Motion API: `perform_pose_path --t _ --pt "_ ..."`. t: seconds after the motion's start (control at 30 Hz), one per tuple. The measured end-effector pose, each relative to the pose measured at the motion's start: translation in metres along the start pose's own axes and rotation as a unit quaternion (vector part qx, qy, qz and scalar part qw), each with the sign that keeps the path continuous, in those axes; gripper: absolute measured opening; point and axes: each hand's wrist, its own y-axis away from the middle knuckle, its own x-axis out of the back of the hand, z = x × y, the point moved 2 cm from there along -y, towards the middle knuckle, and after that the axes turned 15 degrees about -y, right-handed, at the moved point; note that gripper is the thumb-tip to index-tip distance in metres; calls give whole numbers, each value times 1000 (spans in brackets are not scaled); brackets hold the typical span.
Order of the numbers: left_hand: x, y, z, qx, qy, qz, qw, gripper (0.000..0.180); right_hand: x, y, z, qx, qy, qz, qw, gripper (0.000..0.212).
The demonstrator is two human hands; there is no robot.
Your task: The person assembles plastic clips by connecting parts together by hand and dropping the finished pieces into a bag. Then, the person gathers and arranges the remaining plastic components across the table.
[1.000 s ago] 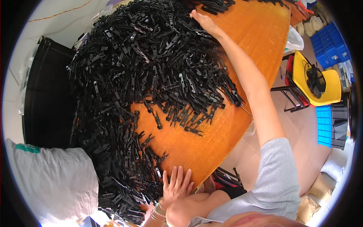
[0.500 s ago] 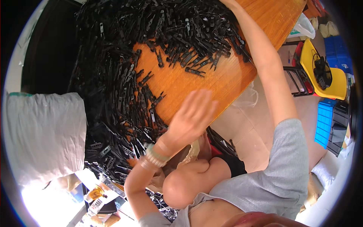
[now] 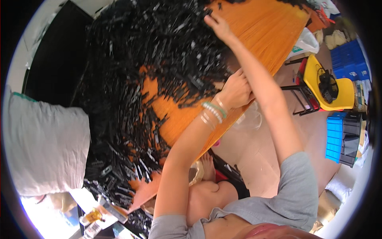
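**Two hands reaching into a heap of black plastic parts**

Sitting at an orange wooden table (image 3: pixel 274 32) covered mostly by a big pile of small black plastic parts (image 3: pixel 159 51). Stretching the right hand (image 3: pixel 217 24) far out to the upper edge of the pile — fingers a little spread and pressing down on the parts there, not closed around anything that can be seen. Holding the left hand (image 3: pixel 235 89) nearer, at the right edge of the pile just above the table's edge — fingers curled together, but what is inside them, if anything, impossible to tell. Wearing pale bracelets (image 3: pixel 213 113) on the left wrist. Lying at the left, beside the pile, a large white sack (image 3: pixel 43 147). Standing on the floor at the right, a yellow chair (image 3: pixel 330 85) and blue crates (image 3: pixel 338 137).
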Motion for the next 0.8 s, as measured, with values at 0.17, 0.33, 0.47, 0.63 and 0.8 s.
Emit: perform_pose_path --t 0.17,0.33,0.47,0.63,0.8 --pt "10 13 8 53 -50 14 997 37 -35 37 -37 -8 -53 -29 998 38" --pt "26 28 23 83 -79 13 993 30 -62 63 -59 61 -55 -45 996 38" --pt "55 58 34 77 -67 -63 993 29 -92 86 -60 71 -42 -92 992 36" --pt "79 87 34 22 -128 -29 991 25 -116 101 -73 -7 -86 -75 993 51" --pt "90 97 33 -17 -184 -83 979 32 -104 97 -96 -14 -58 -86 995 44"
